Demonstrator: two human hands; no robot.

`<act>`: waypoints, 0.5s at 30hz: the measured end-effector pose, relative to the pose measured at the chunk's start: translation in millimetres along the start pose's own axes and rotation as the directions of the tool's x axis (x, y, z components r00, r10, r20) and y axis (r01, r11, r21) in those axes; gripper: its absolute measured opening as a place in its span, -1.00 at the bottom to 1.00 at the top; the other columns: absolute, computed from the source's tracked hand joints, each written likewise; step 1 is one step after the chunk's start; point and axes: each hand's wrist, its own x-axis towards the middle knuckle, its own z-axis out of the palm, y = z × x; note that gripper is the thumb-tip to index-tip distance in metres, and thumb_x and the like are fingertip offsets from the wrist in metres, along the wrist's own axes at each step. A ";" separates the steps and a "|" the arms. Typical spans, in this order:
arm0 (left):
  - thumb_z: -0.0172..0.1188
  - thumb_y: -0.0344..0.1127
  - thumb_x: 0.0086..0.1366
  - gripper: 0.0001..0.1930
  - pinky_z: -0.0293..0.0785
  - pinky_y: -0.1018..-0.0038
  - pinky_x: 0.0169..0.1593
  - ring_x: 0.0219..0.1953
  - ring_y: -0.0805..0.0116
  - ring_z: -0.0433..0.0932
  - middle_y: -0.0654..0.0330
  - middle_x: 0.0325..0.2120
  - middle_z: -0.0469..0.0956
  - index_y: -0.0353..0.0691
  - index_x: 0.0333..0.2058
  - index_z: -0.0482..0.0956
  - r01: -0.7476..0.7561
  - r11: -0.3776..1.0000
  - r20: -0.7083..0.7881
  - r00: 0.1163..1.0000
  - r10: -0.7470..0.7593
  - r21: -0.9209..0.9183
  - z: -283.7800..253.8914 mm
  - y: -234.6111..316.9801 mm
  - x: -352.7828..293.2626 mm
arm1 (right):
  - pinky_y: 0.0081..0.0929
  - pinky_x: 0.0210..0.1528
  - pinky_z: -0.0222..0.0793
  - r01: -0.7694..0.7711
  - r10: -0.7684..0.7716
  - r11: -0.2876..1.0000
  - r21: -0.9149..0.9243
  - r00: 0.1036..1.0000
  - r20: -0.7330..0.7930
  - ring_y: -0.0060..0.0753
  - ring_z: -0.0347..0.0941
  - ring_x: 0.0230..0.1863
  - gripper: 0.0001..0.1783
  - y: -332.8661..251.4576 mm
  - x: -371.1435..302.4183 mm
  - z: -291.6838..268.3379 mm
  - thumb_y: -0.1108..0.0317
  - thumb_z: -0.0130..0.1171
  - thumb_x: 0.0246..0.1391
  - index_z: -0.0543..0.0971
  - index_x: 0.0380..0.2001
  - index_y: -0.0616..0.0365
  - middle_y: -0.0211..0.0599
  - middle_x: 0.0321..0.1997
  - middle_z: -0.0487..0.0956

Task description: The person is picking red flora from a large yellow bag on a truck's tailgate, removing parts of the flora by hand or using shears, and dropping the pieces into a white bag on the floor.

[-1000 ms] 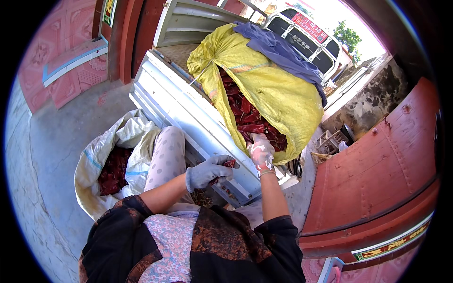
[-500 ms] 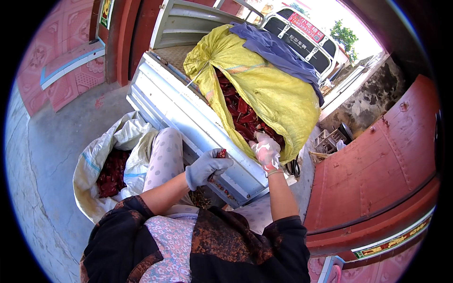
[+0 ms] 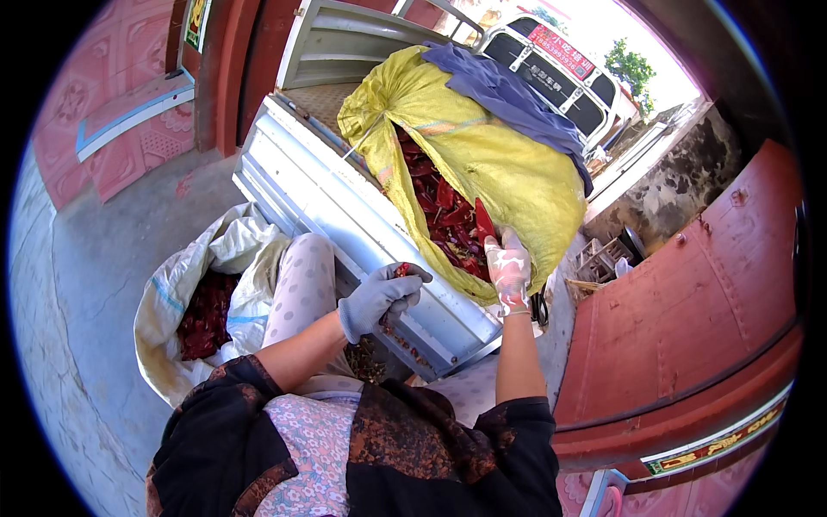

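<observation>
My right hand [image 3: 508, 265], in a pink and white patterned glove, pinches a long dried red chili [image 3: 483, 221] that points upward. It is at the mouth of a yellow woven sack [image 3: 525, 181], where many dried chilies [image 3: 441, 215] show in the slit opening. My left hand [image 3: 383, 300], in a grey glove, is closed above the truck bed's edge. Red chili bits poke out at its top and beneath its fingers; how many it holds is hidden. By my left knee stands an open white woven sack [image 3: 159, 302] with more red chilies [image 3: 205, 317] inside.
The yellow sack lies on a white truck bed [image 3: 345, 185], partly under a blue cloth [image 3: 508, 90]. Stems and scraps lie below my left hand. A red metal door [image 3: 680, 293] is at the right, with a small wooden stool [image 3: 600, 258] near it.
My right hand has drawn back slightly from the chilies and now holds up one long red chili. The left hand stays nearly in place, its fingers shifted a little.
</observation>
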 end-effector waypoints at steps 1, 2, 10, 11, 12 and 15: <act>0.00 -0.28 0.30 -0.77 0.00 0.68 -0.69 -0.73 0.68 0.17 0.34 -0.61 0.41 -0.24 -0.14 0.46 -0.012 1.000 -0.023 1.000 0.012 0.005 0.0 2.6 -0.6 | -0.20 -0.17 0.43 -0.004 0.001 0.997 0.071 0.999 0.033 0.02 0.52 -0.22 -0.72 -11.4 -5.4 -14.9 0.24 0.11 0.02 0.53 -0.17 0.01 -0.10 -0.23 0.59; -0.01 -0.26 0.31 -0.76 0.02 0.69 -0.69 -0.72 0.67 0.19 0.31 -0.57 0.45 -0.23 -0.13 0.46 -0.021 1.000 -0.047 0.999 0.022 0.014 0.5 6.4 -1.4 | -0.21 -0.17 0.43 0.035 -0.040 0.997 0.073 0.997 0.069 0.01 0.52 -0.23 -0.73 -19.6 -12.5 -25.0 0.25 0.12 0.01 0.52 -0.18 0.01 -0.11 -0.24 0.59; -0.04 -0.06 0.34 -0.62 0.20 0.66 -0.55 -0.62 0.64 0.29 0.28 -0.42 0.51 -0.27 -0.12 0.48 0.136 0.944 -0.021 0.991 -0.136 0.301 -8.8 5.4 5.1 | -0.21 -0.26 0.36 0.628 -0.579 0.777 -0.054 0.745 0.329 -0.06 0.44 -0.25 -0.50 -57.0 -65.1 -38.9 0.41 0.23 -0.28 0.52 -0.12 -0.07 -0.21 -0.27 0.53; 0.01 -0.08 0.33 -0.64 0.28 0.66 -0.47 -0.55 0.66 0.35 0.31 -0.42 0.51 -0.29 -0.14 0.50 0.169 0.908 0.012 0.982 -0.188 0.384 -10.6 0.8 3.7 | -0.20 -0.24 0.37 0.602 -0.564 0.798 -0.006 0.751 0.343 -0.05 0.44 -0.24 -0.48 -61.8 -67.0 -35.8 0.42 0.23 -0.29 0.52 -0.10 -0.06 -0.20 -0.26 0.52; 0.05 -0.12 0.31 -0.67 0.31 0.65 -0.44 -0.52 0.66 0.37 0.33 -0.43 0.51 -0.29 -0.15 0.49 0.054 0.926 0.079 0.993 -0.090 0.374 -7.3 -7.8 8.6 | -0.19 -0.23 0.37 0.577 -0.550 0.816 0.038 0.755 0.358 -0.04 0.44 -0.22 -0.46 -66.8 -66.6 -32.6 0.42 0.24 -0.30 0.51 -0.09 -0.06 -0.20 -0.25 0.52; 0.13 -0.23 0.27 -0.75 0.34 0.64 -0.39 -0.47 0.66 0.40 0.38 -0.47 0.50 -0.30 -0.19 0.50 -0.042 0.930 0.123 0.992 -0.004 0.365 -8.5 -12.6 10.2 | -0.32 -0.19 0.39 0.443 -0.530 0.840 0.313 0.793 0.300 -0.14 0.47 -0.22 -0.40 -68.1 -71.6 -25.2 0.45 0.28 -0.25 0.46 -0.01 0.03 -0.19 -0.22 0.53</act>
